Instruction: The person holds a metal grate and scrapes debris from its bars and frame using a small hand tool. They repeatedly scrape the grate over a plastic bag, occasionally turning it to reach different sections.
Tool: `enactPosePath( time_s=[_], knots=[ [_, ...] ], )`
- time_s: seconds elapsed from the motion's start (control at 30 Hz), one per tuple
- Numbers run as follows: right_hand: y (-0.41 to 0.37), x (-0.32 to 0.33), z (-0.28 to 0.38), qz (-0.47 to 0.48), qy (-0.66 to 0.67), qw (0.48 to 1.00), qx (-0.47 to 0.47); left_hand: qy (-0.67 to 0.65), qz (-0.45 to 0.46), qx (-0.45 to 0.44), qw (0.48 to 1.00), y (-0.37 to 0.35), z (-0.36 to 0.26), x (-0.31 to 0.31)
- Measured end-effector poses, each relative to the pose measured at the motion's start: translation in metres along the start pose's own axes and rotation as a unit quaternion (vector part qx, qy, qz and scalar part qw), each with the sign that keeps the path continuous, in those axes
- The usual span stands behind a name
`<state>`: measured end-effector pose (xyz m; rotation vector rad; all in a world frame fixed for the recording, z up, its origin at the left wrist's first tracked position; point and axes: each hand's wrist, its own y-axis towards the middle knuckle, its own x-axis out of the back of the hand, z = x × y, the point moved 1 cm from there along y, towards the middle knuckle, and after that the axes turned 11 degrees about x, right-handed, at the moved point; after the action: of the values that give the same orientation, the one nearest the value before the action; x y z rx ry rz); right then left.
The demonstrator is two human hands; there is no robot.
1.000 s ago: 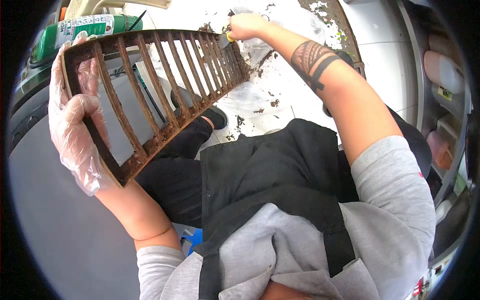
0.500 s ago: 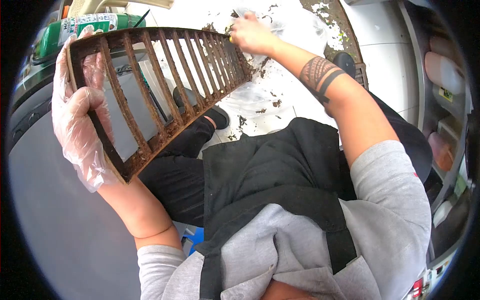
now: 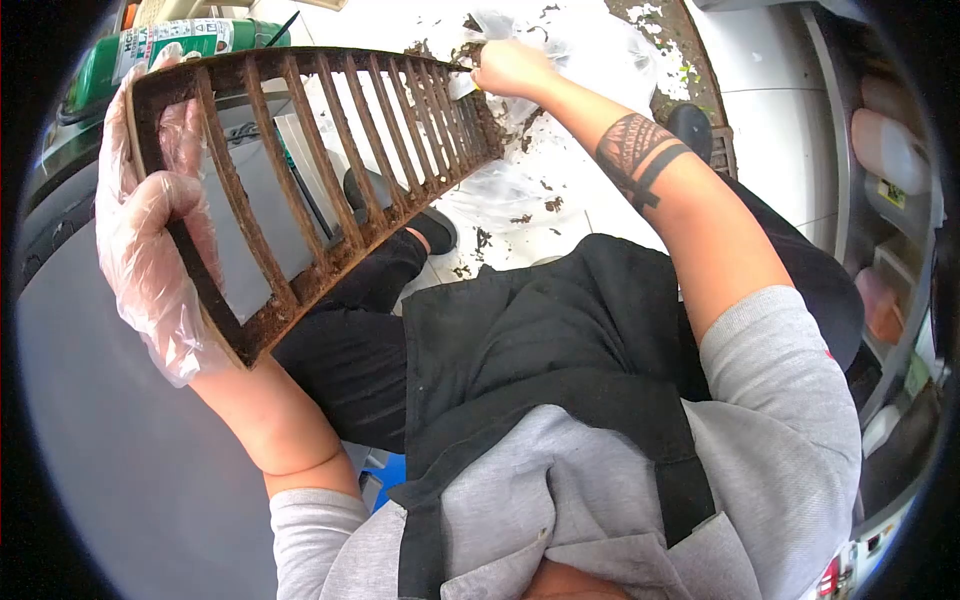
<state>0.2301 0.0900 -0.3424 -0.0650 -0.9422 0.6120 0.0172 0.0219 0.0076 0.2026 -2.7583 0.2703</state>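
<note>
A long, rusty brown metal grate (image 3: 345, 235) with many crossbars slants across the upper left, its near end raised. My left hand (image 3: 160, 230), in a clear plastic glove, grips that near end, with the thumb bent over the frame. At the far end of the grate is my bare right hand (image 3: 512, 70), its fingers closed on something small that I cannot make out. Dark crumbs and flakes stick to the lower rail of the grate.
Clear plastic sheeting (image 3: 610, 55) with dark debris lies on the white tiled floor (image 3: 780, 130). A green container (image 3: 100, 75) stands at the upper left, above a grey surface (image 3: 120, 440). Shelving with bottles (image 3: 885, 145) runs down the right. A floor channel (image 3: 715, 100) is beyond my foot.
My right hand has shifted slightly right and down at the grate's far end. The grate's near end and my left hand have moved slightly left.
</note>
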Motion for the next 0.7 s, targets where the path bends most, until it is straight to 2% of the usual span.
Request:
enactPosePath(
  time_s=[0.1, 0.23, 0.3, 0.43, 0.5, 0.63, 0.7],
  knots=[
    [0.011, -0.003, -0.001, -0.041, -0.031, 0.998, 0.034, 0.02, -0.001, -0.021, 1.0, 0.001, 0.001, -0.001],
    [0.011, -0.005, -0.001, -0.034, -0.106, 0.991, 0.075, -0.003, 0.004, -0.017, 1.0, 0.001, 0.004, 0.001],
    [0.006, -0.006, -0.006, -0.046, -0.115, 0.982, 0.14, 0.016, 0.004, 0.001, 1.0, 0.002, 0.001, 0.001],
    [0.007, -0.012, -0.002, -0.032, -0.132, 0.985, 0.106, 0.028, -0.018, -0.009, 0.999, -0.002, 0.0, -0.003],
    [0.002, -0.009, 0.0, -0.077, -0.135, 0.978, 0.137, 0.033, -0.014, 0.0, 0.999, -0.001, 0.0, 0.001],
    [0.001, 0.006, 0.007, -0.085, -0.133, 0.976, 0.149, 0.015, -0.002, -0.022, 1.0, 0.001, 0.001, -0.002],
    [0.009, 0.018, -0.002, -0.059, -0.147, 0.967, 0.198, 0.004, 0.016, -0.017, 1.0, 0.003, 0.001, 0.0]
  ],
)
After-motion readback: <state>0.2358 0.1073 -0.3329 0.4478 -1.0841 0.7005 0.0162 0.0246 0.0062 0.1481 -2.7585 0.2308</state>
